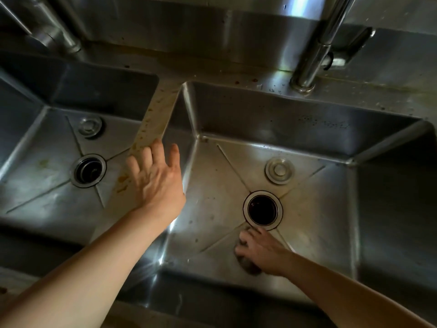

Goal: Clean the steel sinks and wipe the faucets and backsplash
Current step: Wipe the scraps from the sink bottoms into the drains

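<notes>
Two steel sinks lie side by side: the left sink (47, 185) and the right sink (319, 209). A stained divider (153, 119) runs between them. My left hand (157, 178) rests flat on the divider with straight fingers. Down in the right sink, my right hand (260, 250) grips a dark scrubbing pad (249, 266) against the sink floor, just in front of the open drain (263, 209). The right faucet (316, 48) rises behind that sink, the left faucet (54, 31) at the back left. The steel backsplash (189, 27) spans the top.
A round drain stopper (279, 170) lies on the right sink floor behind the drain. The left sink has its own drain (88, 170) and a stopper (89, 125). Brown specks dot the ledge (236, 76) behind the sinks.
</notes>
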Available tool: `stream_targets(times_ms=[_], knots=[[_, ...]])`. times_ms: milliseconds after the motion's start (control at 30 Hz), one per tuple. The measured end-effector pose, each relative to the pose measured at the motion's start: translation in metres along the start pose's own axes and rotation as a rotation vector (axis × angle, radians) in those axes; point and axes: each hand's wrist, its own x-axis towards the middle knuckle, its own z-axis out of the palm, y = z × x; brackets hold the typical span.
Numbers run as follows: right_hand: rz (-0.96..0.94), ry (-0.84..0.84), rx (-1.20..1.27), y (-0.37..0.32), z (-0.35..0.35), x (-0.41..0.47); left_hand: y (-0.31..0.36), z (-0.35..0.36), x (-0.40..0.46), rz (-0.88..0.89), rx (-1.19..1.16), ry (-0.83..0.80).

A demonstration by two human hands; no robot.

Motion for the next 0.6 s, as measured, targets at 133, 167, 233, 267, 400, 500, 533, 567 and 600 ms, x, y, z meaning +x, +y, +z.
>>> stream_targets(times_ms=[133, 167, 233, 267, 400, 500, 533, 567, 600], knots=[[0.147, 0.083, -0.053, 0.029, -0.003, 0.003, 0.003, 0.002, 0.003, -0.001, 0.043, -0.007], [0.184, 0.085, -0.073, 0.031, -0.005, 0.006, 0.003, 0.002, 0.004, -0.003, 0.045, -0.01], [0.272, 0.105, -0.068, 0.031, -0.009, 0.01, 0.003, 0.0, 0.004, -0.003, 0.048, -0.02], [0.32, 0.14, -0.03, 0.031, -0.011, 0.009, 0.002, -0.001, 0.004, -0.001, 0.046, -0.033], [0.454, 0.37, 0.219, 0.033, -0.028, -0.009, 0.0, -0.008, 0.0, -0.013, -0.032, -0.068], [0.6, 0.416, 0.418, 0.032, -0.048, -0.027, 0.005, -0.018, -0.01, 0.051, -0.097, -0.04], [0.634, 0.418, 0.5, 0.031, -0.052, -0.032, 0.008, -0.021, -0.014, 0.091, -0.134, -0.036], [0.665, 0.427, 0.571, 0.03, -0.056, -0.037, 0.011, -0.024, -0.017, 0.14, -0.166, -0.032], [0.69, 0.453, 0.631, 0.029, -0.059, -0.043, 0.015, -0.027, -0.021, 0.186, -0.185, -0.028]])
